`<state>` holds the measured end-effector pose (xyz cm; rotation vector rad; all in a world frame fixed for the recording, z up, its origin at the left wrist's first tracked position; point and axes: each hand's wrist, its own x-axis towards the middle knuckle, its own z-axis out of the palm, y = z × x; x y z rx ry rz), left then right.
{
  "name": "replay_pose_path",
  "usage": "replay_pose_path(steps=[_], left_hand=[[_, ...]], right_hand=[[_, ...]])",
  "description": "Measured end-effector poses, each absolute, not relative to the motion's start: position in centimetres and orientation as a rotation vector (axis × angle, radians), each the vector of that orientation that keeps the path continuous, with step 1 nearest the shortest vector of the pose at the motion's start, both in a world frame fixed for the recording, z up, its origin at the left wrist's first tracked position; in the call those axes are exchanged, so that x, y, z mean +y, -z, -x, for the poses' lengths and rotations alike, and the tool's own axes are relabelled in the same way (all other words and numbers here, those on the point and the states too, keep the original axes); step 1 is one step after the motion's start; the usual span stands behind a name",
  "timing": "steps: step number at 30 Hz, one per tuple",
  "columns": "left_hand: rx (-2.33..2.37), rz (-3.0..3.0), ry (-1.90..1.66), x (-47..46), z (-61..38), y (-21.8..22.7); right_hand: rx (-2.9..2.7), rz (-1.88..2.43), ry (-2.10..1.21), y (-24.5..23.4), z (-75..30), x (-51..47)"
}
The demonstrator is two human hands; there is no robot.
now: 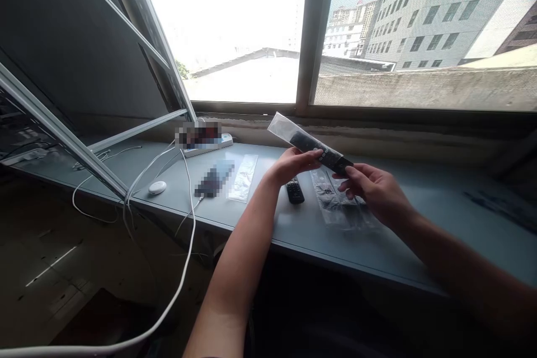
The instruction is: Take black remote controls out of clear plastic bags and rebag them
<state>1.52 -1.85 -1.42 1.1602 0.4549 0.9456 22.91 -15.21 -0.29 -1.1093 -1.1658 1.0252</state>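
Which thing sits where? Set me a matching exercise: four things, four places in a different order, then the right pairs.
Things
1. Sleeved remote
2. Loose remote
3. White round object
4. Power strip

Places
A. Near the front edge of the table, toward the picture's left
B. Toward the back, below the window
C. Held up by the left hand and the right hand
D. Lying between the left forearm and the clear bags

Pairs: 1-C, 2-D, 3-A, 4-B
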Motion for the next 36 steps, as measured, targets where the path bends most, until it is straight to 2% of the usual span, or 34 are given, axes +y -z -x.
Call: replay_pose_path(steps=[2,7,14,22,31,36], left_hand=[[0.464,-1.145,-0.958,-1.7,-1.6,1.3],[0.521,-0.875,-1.26,-0.6,-1.3,0.8],[0.53,-0.836,-1.2,-0.9,-2.1,1.0],[0.669,-0.589,-1.468,0.0,-1.4,0.5],[0.638,-0.73,-1.369,-0.2,-2.2,1.4],[0.575,-0.859,-1.164,-0.9,-2.8,1.8]], right_hand=[[-1.179,1.105,-1.015,0.4,-22.9,-15.2],[-1.186,1.097,-1.004,0.6,-23.0,-15.0],[-1.158,1.13,-1.05,0.6,-23.0,-14.9],[-1.094,1.116,-1.11,0.1,-23.2,-15.0],[-1.157,1.03,-1.196,0.5,-23.4,-15.1],[-1.266,0.931,-1.253,0.6,-23.1,-15.2]])
